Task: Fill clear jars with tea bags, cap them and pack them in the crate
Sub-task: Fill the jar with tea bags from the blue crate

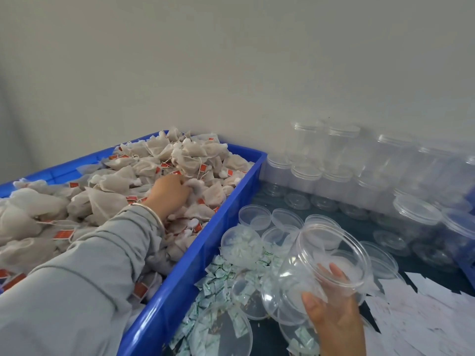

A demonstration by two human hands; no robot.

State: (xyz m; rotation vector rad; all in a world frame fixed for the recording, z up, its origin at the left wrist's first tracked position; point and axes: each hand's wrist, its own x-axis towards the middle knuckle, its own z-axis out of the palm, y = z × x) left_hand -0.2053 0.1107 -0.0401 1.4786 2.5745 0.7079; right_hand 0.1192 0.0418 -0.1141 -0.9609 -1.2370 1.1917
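the left hand (171, 190), in a grey sleeve (84, 273) with a metal bangle (154, 214) at the wrist, reaches into the blue crate (205, 242) and is buried in the heap of tea bags (159, 160); its fingers curl round one or more white mesh bags at the fingertips. the right hand (334, 319) grips a clear jar (326, 263) from below, thumb on the near wall, fingers showing through the plastic; the jar is tilted with its open mouth facing away and up, and already holds a few tea bags. just left of the right hand, clear lids (259, 219) and small green-printed sachets (218, 276) lie on the dark worktop (359, 224). beyond the right hand, rows of empty clear jars (334, 160) stand against the wall. white paper slips (421, 309) lie right of the right hand.
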